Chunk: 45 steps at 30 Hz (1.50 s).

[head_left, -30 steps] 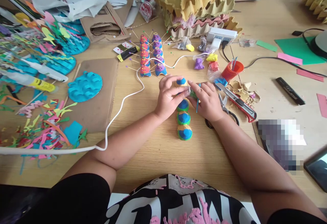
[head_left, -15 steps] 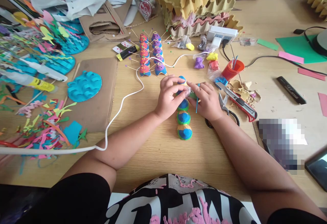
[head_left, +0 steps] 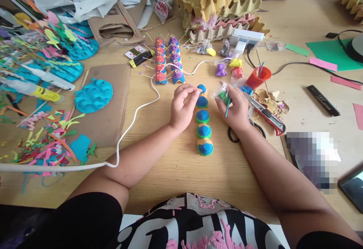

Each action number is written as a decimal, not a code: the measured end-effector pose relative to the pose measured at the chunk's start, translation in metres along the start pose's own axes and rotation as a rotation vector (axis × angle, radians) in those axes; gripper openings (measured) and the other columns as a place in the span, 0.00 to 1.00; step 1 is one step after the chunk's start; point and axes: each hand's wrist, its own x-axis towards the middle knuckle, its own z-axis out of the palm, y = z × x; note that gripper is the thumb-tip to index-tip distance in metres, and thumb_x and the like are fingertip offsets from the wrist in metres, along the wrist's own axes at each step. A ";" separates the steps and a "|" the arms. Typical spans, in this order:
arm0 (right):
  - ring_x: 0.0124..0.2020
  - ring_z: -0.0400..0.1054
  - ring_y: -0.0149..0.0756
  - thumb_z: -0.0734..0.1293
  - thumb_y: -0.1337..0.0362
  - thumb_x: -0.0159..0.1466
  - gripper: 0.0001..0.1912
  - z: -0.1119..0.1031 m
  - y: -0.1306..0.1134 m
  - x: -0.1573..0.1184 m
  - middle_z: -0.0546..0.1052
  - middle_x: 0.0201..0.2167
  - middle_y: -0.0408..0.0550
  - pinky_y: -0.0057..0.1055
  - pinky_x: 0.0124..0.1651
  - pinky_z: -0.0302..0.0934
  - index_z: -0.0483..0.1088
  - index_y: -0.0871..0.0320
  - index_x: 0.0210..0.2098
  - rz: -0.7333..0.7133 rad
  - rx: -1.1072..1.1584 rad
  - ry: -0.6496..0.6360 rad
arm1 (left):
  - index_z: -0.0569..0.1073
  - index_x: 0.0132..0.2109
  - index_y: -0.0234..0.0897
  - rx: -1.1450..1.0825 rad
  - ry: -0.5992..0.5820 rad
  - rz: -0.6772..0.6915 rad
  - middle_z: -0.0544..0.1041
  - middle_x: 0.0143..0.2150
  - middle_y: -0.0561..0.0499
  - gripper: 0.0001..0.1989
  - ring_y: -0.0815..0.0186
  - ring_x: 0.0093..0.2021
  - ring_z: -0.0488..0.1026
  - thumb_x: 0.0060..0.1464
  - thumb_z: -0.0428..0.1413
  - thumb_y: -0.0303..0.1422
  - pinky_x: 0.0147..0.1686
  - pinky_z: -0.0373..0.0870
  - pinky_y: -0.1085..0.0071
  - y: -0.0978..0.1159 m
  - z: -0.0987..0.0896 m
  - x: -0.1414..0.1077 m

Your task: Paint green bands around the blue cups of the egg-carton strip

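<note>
My left hand (head_left: 183, 105) is closed in a pinch beside the top of a row of egg-carton cups; whatever its fingertips hold is too small to name. The row (head_left: 203, 117) stretches toward me, each cup topped with blue clay, the lower ones ringed in green. To its right, my right hand (head_left: 236, 109) grips a small clear plastic bag of green clay (head_left: 223, 97). A thin blue stick (head_left: 228, 107) also pokes out of that hand. Under the right wrist lie scissors (head_left: 233, 135), partly hidden, and a red box cutter (head_left: 266, 113).
Red and purple decorated egg-carton strips (head_left: 160, 61) stand at the back. A white cable (head_left: 137, 109) crosses the table to a power strip (head_left: 246, 37). An orange cup (head_left: 258, 78) stands right, egg trays (head_left: 215, 7) behind. Paper scraps (head_left: 48, 139) and a blue clay piece (head_left: 94, 95) are left.
My hands have come apart from above the row. The right one moved right with the bag of green clay and stick; the left drew slightly left, uncovering the upper cups.
</note>
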 end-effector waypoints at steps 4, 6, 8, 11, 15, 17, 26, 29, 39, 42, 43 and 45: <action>0.45 0.76 0.50 0.68 0.48 0.73 0.26 0.002 -0.004 -0.002 0.83 0.44 0.55 0.50 0.52 0.74 0.75 0.53 0.65 -0.058 -0.032 -0.021 | 0.84 0.48 0.45 0.099 -0.050 0.116 0.80 0.49 0.47 0.13 0.61 0.56 0.78 0.72 0.60 0.46 0.66 0.74 0.57 0.006 -0.001 -0.001; 0.45 0.77 0.51 0.68 0.49 0.73 0.27 0.003 -0.004 -0.003 0.83 0.44 0.55 0.51 0.52 0.74 0.74 0.54 0.67 -0.092 -0.030 -0.027 | 0.84 0.48 0.46 0.165 -0.088 0.180 0.80 0.49 0.48 0.12 0.61 0.56 0.78 0.72 0.60 0.46 0.67 0.72 0.57 0.012 -0.002 -0.001; 0.47 0.77 0.53 0.69 0.49 0.73 0.28 0.003 -0.004 -0.003 0.84 0.47 0.56 0.52 0.53 0.74 0.72 0.54 0.68 -0.112 -0.016 -0.040 | 0.84 0.49 0.46 0.221 -0.128 0.207 0.80 0.49 0.48 0.15 0.61 0.56 0.78 0.73 0.58 0.48 0.69 0.71 0.56 0.018 -0.002 -0.001; 0.49 0.78 0.55 0.69 0.50 0.73 0.29 0.003 -0.004 -0.004 0.84 0.49 0.58 0.54 0.55 0.73 0.71 0.54 0.70 -0.113 -0.008 -0.061 | 0.82 0.50 0.46 0.272 -0.162 0.170 0.81 0.49 0.47 0.21 0.60 0.57 0.78 0.74 0.53 0.54 0.70 0.71 0.55 0.023 -0.003 0.000; 0.49 0.78 0.55 0.68 0.50 0.73 0.28 0.002 -0.005 -0.004 0.85 0.50 0.58 0.55 0.55 0.73 0.72 0.53 0.69 -0.128 -0.009 -0.055 | 0.80 0.50 0.45 0.273 -0.166 0.130 0.82 0.50 0.46 0.24 0.58 0.57 0.78 0.73 0.51 0.57 0.67 0.73 0.55 0.023 -0.003 0.000; 0.48 0.78 0.54 0.69 0.48 0.73 0.28 0.002 -0.006 -0.004 0.85 0.48 0.57 0.53 0.53 0.74 0.73 0.53 0.67 -0.131 -0.011 -0.053 | 0.79 0.50 0.45 0.282 -0.189 0.141 0.82 0.51 0.45 0.25 0.57 0.58 0.78 0.71 0.52 0.59 0.67 0.72 0.55 0.021 -0.004 0.000; 0.45 0.79 0.50 0.69 0.45 0.73 0.28 -0.001 -0.014 -0.002 0.85 0.45 0.55 0.47 0.49 0.74 0.75 0.53 0.65 -0.152 0.058 -0.090 | 0.80 0.42 0.45 0.374 -0.169 0.216 0.81 0.49 0.47 0.22 0.58 0.58 0.75 0.69 0.57 0.57 0.68 0.69 0.54 0.012 -0.003 -0.002; 0.48 0.79 0.52 0.70 0.41 0.71 0.30 -0.006 -0.018 0.001 0.86 0.49 0.56 0.51 0.53 0.74 0.75 0.52 0.64 -0.126 0.141 -0.142 | 0.80 0.40 0.45 0.380 -0.144 0.211 0.81 0.48 0.48 0.20 0.59 0.58 0.75 0.71 0.57 0.54 0.68 0.70 0.54 0.011 -0.003 -0.002; 0.37 0.77 0.40 0.69 0.40 0.72 0.22 -0.011 -0.031 0.002 0.84 0.37 0.49 0.42 0.45 0.75 0.78 0.53 0.40 0.151 0.532 -0.135 | 0.81 0.37 0.45 0.405 -0.207 0.183 0.81 0.48 0.47 0.20 0.57 0.60 0.74 0.68 0.60 0.54 0.73 0.67 0.49 0.011 -0.005 -0.001; 0.35 0.75 0.38 0.70 0.40 0.72 0.22 -0.010 -0.032 0.001 0.83 0.35 0.48 0.38 0.41 0.73 0.78 0.53 0.39 0.203 0.551 -0.102 | 0.82 0.39 0.46 0.367 -0.195 0.217 0.81 0.48 0.47 0.18 0.56 0.60 0.74 0.67 0.61 0.54 0.73 0.67 0.50 0.013 -0.004 -0.002; 0.34 0.75 0.37 0.70 0.41 0.72 0.22 -0.010 -0.033 0.001 0.83 0.35 0.47 0.37 0.40 0.73 0.79 0.53 0.39 0.209 0.547 -0.083 | 0.82 0.40 0.46 0.357 -0.191 0.230 0.81 0.48 0.47 0.18 0.56 0.59 0.74 0.67 0.62 0.53 0.72 0.68 0.50 0.013 -0.004 -0.002; 0.33 0.74 0.36 0.71 0.41 0.72 0.21 -0.010 -0.032 0.001 0.82 0.34 0.47 0.37 0.39 0.72 0.79 0.52 0.39 0.214 0.545 -0.059 | 0.83 0.41 0.46 0.356 -0.189 0.242 0.80 0.49 0.47 0.16 0.56 0.59 0.74 0.67 0.62 0.52 0.71 0.69 0.50 0.014 -0.004 -0.002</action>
